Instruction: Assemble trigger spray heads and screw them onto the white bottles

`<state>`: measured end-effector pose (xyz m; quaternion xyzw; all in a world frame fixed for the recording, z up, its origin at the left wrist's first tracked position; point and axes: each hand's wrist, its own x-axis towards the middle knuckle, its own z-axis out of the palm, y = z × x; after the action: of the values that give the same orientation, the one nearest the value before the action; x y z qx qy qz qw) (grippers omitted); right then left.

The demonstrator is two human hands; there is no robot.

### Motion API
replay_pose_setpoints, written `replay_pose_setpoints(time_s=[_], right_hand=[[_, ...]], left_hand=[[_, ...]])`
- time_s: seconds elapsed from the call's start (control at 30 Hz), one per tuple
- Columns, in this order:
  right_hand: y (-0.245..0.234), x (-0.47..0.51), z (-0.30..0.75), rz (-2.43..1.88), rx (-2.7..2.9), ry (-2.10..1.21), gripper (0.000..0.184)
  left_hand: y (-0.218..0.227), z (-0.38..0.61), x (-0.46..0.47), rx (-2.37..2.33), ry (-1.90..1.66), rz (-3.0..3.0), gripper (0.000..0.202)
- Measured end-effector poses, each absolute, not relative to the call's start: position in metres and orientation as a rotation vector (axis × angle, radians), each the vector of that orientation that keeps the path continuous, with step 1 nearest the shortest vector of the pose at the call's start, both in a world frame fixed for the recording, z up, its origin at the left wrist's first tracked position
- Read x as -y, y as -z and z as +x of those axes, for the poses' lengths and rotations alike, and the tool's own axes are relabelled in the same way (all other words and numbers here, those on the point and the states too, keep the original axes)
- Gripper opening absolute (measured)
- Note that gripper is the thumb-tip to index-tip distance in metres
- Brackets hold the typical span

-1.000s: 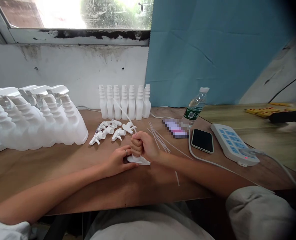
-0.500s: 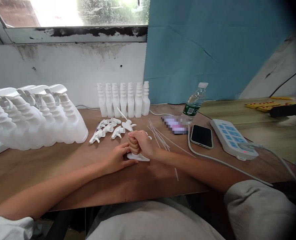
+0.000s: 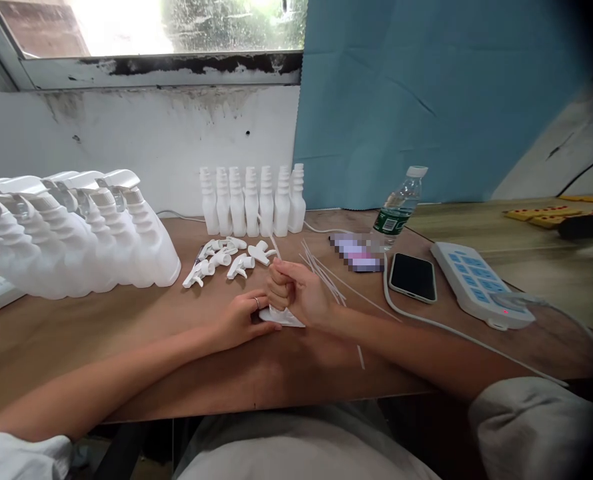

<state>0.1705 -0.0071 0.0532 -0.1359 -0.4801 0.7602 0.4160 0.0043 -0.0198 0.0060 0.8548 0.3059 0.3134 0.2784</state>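
My right hand [image 3: 299, 292] is closed in a fist around a thin white tube [image 3: 275, 245], whose upper end sticks out above the fingers. Beneath the fist, a white spray trigger head [image 3: 289, 319] lies on the table, largely covered by both hands. My left hand [image 3: 246, 318], with a ring on one finger, grips the head's left side. Whether the tube's lower end sits in the head is hidden. Several loose white trigger heads [image 3: 241, 265] lie just beyond my hands. More thin white tubes [image 3: 326, 275] are scattered to the right.
White bottles [image 3: 251, 207] stand in a row by the wall. Larger bottles with trigger tops [image 3: 96, 247] crowd the left. On the right are a water bottle [image 3: 399, 207], a black-screened phone [image 3: 413, 277], a blurred-out flat object [image 3: 356, 252], a cable and a power strip [image 3: 481, 283].
My right fist has shifted slightly right and towards me, and the tube in it stands more upright. My left hand keeps its hold on the trigger head. The view has shifted slightly.
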Motion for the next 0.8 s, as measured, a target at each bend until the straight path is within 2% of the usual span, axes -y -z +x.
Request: replay_pose_setpoints(time_s=[0.47,0.57,0.67,0.7,0.77,0.8], right_hand=[[-0.051,0.009,0.152,-0.505,1.230,-1.796,0.042],[-0.057,0.004,0.159,-0.501,1.390,-1.798,0.044],[-0.070,-0.001,0.180,-0.513,1.774,-1.617,0.031],[-0.075,-0.003,0.190,-0.570,1.903,-1.469,0.035],[-0.079,-0.007,0.209,-0.678,2.068,-1.200,0.068],[-0.079,-0.010,0.217,-0.721,2.107,-1.143,0.076]], left_hand=[[0.006,0.003,0.016,-0.826,-0.902,2.324,0.029],[0.007,0.004,0.017,-0.884,-0.888,2.278,0.032],[0.001,0.003,0.018,-0.928,-0.871,2.146,0.033],[-0.003,0.003,0.018,-0.939,-0.893,2.104,0.032],[-0.013,0.002,0.016,-0.955,-0.982,2.018,0.032],[-0.020,0.002,0.014,-0.962,-1.033,1.966,0.032]])
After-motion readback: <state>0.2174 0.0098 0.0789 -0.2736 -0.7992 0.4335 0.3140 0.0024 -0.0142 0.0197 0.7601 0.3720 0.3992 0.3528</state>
